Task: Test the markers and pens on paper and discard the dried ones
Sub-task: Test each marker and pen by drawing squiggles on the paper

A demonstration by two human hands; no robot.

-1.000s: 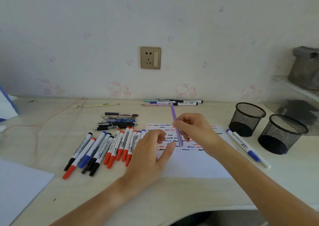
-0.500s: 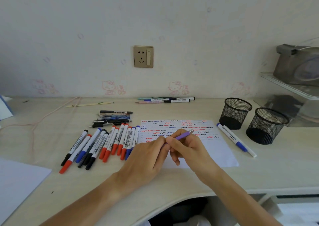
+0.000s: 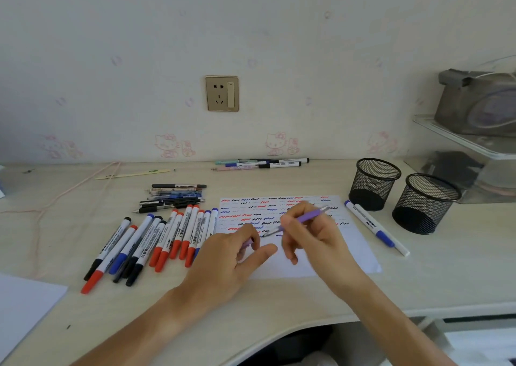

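Purple pen point(image 3: 304, 218) sits in my right hand point(image 3: 312, 235), pinched between thumb and fingers, tilted with its tip down at the paper point(image 3: 360, 247); whether the tip touches the sheet cannot be told. My left hand point(image 3: 229, 256) rests on the paper's left edge with fingers curled around a small purple piece, likely the pen's cap point(image 3: 248, 243), though it is mostly hidden. The paper lies flat on the tabletop point(image 3: 279, 304) and carries rows of red, blue and black squiggles. Just left of the paper lies a row of whiteboard markers point(image 3: 167, 237) with red, blue and black caps. Behind them is a stack of pens point(image 3: 174, 196). One blue marker point(image 3: 374, 226) lies right of the paper, near two black mesh cups point(image 3: 399, 192). More pens point(image 3: 262, 163) lie along the wall.
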